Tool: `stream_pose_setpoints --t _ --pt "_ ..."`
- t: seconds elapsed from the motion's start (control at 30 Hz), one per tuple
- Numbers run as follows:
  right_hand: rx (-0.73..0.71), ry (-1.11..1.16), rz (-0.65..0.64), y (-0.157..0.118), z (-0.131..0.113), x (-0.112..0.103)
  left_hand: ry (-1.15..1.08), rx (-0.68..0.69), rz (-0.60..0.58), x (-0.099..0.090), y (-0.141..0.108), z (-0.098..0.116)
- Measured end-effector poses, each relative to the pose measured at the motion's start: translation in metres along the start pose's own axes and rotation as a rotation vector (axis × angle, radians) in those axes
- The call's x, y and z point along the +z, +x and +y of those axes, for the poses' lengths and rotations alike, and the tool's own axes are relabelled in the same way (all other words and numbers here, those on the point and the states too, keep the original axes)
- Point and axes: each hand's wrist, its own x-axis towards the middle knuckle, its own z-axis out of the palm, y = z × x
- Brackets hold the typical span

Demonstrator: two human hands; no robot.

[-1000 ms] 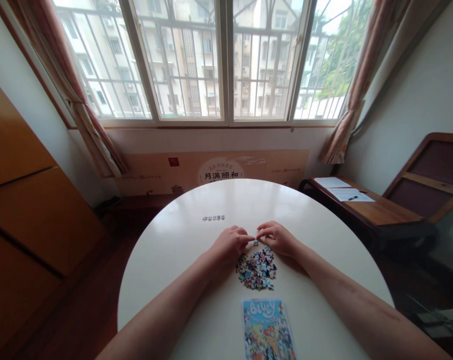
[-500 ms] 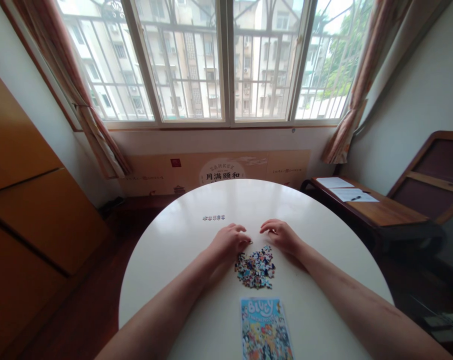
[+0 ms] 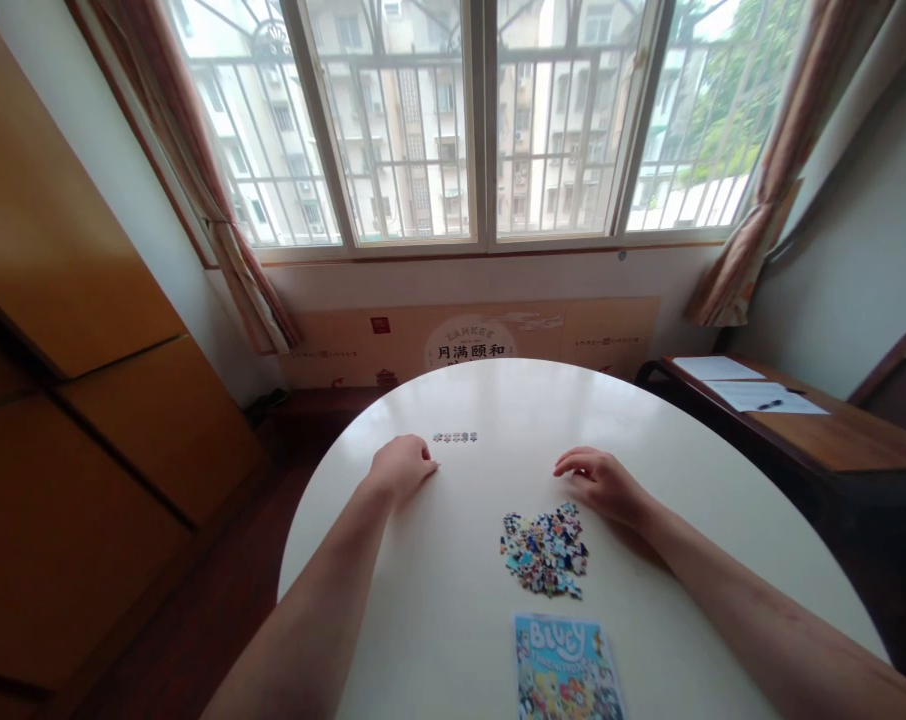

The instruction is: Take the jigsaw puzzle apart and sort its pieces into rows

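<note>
My left hand is at the left of the white table, closed in a pinch on a small puzzle piece, of which only a bit shows at the fingertips. Just beyond it lies a short row of several puzzle pieces. To the right, my right hand rests on the table with loosely bent fingers, apparently holding nothing. The heap of loose puzzle pieces lies just nearer to me than that hand. Below the heap is a blue picture sheet with "Bluey" lettering, cut off by the frame's bottom edge.
The round white table stands before a barred window. A long printed box leans on the wall below it. At right, a wooden bench bears papers and a dark pen. Orange cabinets stand at left.
My left hand has moved from the heap's far edge leftward toward the row, carrying a puzzle piece. My right hand stays beside the heap. The view has turned slightly left.
</note>
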Motion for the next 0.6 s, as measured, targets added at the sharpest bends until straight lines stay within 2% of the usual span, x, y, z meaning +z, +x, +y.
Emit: stream_pose_setpoints --t 0.17,0.4,0.6 --pt "0.004 0.001 0.003 -0.002 0.002 0.001 -0.058 -0.083 0.034 0.005 0.008 -0.013" --pt "0.004 0.001 -0.003 -0.003 0.003 0.001 -0.166 0.029 0.023 -0.001 0.009 -0.029" --pt "0.002 0.002 -0.003 -0.003 0.003 0.001 -0.206 0.094 0.016 0.007 0.011 -0.03"
